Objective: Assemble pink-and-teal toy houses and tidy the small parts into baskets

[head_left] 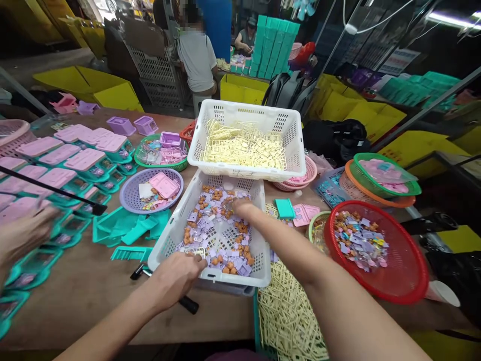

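Note:
A white slotted basket (pixel 161 245) holds small lilac plastic pieces (pixel 205 220) and brown bear-shaped pieces (pixel 246 255). At its near left corner, my left hand (pixel 180 276) has its fingers curled around what looks like a small cream plastic frame (pixel 200 252). My right hand (pixel 243 206) reaches into the far right part of that basket, fingers bunched together low among the pieces. What those fingertips hold, if anything, is too small to make out. Behind, a second white basket (pixel 246 173) carries many cream plastic frames (pixel 244 148).
Teal cases with pink lids (pixel 86 159) crowd the left, where another person's hand (pixel 30 233) reaches in. A purple basket (pixel 126 193), teal parts (pixel 116 225) and a red basket (pixel 408 281) flank the work. Cream frames (pixel 289 311) fill a near bin. A person (pixel 197 55) sits beyond.

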A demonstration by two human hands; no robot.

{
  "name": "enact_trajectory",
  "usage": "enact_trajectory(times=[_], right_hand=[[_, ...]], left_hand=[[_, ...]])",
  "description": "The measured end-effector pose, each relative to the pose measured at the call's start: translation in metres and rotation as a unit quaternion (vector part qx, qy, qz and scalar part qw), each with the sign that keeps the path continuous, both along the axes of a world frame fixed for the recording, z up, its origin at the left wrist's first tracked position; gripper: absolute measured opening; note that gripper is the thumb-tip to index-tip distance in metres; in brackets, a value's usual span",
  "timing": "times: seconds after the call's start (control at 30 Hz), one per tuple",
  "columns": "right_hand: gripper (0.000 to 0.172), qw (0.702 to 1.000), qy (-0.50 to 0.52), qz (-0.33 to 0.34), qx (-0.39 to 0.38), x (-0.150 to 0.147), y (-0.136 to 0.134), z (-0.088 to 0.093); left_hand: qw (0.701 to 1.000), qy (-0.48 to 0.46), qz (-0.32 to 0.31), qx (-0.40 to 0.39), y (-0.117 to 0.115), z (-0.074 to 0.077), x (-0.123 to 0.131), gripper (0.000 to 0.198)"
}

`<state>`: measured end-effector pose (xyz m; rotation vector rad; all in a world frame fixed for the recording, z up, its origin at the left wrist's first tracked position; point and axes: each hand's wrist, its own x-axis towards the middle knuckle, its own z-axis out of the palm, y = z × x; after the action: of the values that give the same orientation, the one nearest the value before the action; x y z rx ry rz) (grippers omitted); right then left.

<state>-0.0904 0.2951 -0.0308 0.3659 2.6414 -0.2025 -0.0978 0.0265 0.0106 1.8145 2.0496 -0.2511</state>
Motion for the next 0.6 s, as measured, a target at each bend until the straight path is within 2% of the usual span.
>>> enact_trajectory(times=[0.07,0.13,0.23,0.33,0.47,0.53,0.6], right_hand=[[0.033,1.0,-0.018,-0.007,-0.003,-0.009,-0.002,-0.017],[0.033,1.0,-0.019,-0.009,-0.006,-0.014,-0.001,-0.025],[0.032,1.0,-0.014,-0.01,-0.013,-0.015,0.001,-0.025],[0.029,0.999,0.018,-0.019,-0.032,-0.004,-0.002,-0.015],[0.023,0.988,0.123,-0.053,-0.076,0.042,-0.007,0.008],[0.021,0.978,0.172,-0.087,-0.084,0.08,-0.009,0.019],[0.018,0.954,0.252,-0.138,-0.09,0.124,-0.01,0.024]], left_hand=[[1.0,-0.013,0.008,-0.014,0.004,0.006,0.002,0.028],[0.998,-0.029,0.026,-0.046,0.006,0.008,0.005,0.032],[0.994,-0.045,0.053,-0.087,0.005,0.003,0.007,0.038],[0.994,-0.053,0.05,-0.078,-0.001,-0.013,0.006,0.042],[0.994,-0.071,0.057,-0.052,-0.013,-0.043,0.004,0.049],[0.995,-0.062,0.058,-0.054,-0.019,-0.058,0.0,0.057],[0.995,-0.04,0.05,-0.077,-0.022,-0.074,-0.007,0.06]])
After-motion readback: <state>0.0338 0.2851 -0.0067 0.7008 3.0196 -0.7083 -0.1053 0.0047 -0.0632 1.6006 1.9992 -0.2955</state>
